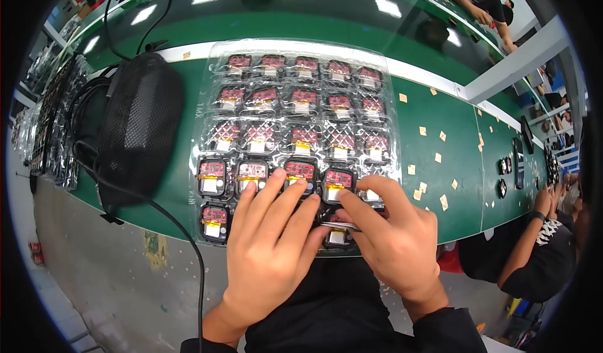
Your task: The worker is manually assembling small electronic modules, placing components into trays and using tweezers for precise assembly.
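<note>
A clear plastic tray (202, 141) holds rows of small black rounded-square cases, each with a red circuit board and a whitish block; some show yellow tape. My left hand (267, 262) lies over the tray's near rows with its fingers stretched out, fingertips on a case (299, 172) in the second row from me. My right hand (402, 243) is closed, its fingers bent at the case (338, 186) just to the right. A thin silvery strip (339, 225) shows under its curled fingers; its kind is unclear, and the hand partly covers it.
A black mesh bag (141, 127) and black cables (196, 252) lie left of the tray. More stacked clear trays (53, 127) stand far left. Small beige paper squares (438, 157) are scattered on the green table (433, 218). A white post (515, 61) rises at right; other people work beyond it.
</note>
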`<state>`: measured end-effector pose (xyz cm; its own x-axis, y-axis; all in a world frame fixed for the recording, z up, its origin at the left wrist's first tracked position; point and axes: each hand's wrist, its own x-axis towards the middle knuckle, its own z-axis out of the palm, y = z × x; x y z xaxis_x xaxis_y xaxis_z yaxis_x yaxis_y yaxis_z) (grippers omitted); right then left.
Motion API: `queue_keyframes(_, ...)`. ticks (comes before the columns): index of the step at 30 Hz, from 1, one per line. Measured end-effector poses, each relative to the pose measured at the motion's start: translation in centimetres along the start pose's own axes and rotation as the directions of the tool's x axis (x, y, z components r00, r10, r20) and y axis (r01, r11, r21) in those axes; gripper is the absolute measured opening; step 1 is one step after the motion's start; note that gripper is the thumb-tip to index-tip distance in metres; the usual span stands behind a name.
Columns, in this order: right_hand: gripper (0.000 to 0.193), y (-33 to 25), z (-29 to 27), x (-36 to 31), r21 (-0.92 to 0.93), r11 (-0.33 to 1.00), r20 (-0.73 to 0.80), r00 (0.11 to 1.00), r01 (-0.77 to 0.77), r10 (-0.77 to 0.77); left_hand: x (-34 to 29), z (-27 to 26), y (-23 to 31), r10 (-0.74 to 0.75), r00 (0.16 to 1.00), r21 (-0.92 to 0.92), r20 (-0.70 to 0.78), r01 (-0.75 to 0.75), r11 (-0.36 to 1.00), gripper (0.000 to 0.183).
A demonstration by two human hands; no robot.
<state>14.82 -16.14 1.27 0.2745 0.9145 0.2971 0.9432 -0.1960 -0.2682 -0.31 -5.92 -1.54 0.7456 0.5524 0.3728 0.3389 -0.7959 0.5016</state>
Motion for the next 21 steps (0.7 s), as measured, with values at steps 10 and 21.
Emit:
queue_keyframes(10,0.041,1.3,-1.0,0.2,-0.086,0.995,0.221,0.973,-0.043,0.061,-0.1,0.6,0.1,-0.021,1.0,0.038,0.003,0.021,0.999,0.033)
queue_keyframes(21,0.023,11.6,-5.0,-5.0,-0.096,0.824,-0.309,0.804,-0.558,0.508,0.5,-0.4,0.4,0.074,0.997,0.017,-0.034,-0.073,0.997,0.03)
